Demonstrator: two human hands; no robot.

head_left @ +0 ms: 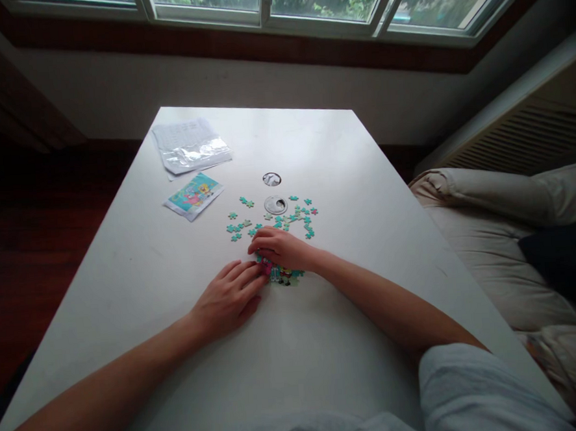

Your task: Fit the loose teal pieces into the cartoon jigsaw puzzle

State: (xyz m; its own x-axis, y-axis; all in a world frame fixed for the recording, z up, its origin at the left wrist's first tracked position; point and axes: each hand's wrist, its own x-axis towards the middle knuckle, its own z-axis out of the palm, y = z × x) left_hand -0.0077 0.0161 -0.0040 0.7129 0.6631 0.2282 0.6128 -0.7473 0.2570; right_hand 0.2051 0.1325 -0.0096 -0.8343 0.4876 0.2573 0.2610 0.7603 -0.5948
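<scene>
A partly joined jigsaw puzzle (286, 277) in pink, yellow and green lies flat on the white table. My left hand (231, 294) rests palm down, fingers stretched out, its fingertips touching the puzzle's left edge. Above the puzzle's upper left part is my right hand (280, 245), its fingers curled down and bunched together. Whatever its fingertips may hold is hidden under the hand. Loose turquoise and green jigsaw pieces (308, 219) are scattered just beyond both hands, one of them pink.
A colourful picture card (196, 195) lies at the left, with a clear plastic bag and papers (191, 146) behind it. Two round metal fittings (275, 204) sit in the table (370, 288). A cushioned beige sofa (485, 249) stands at the right, and a window is at the back.
</scene>
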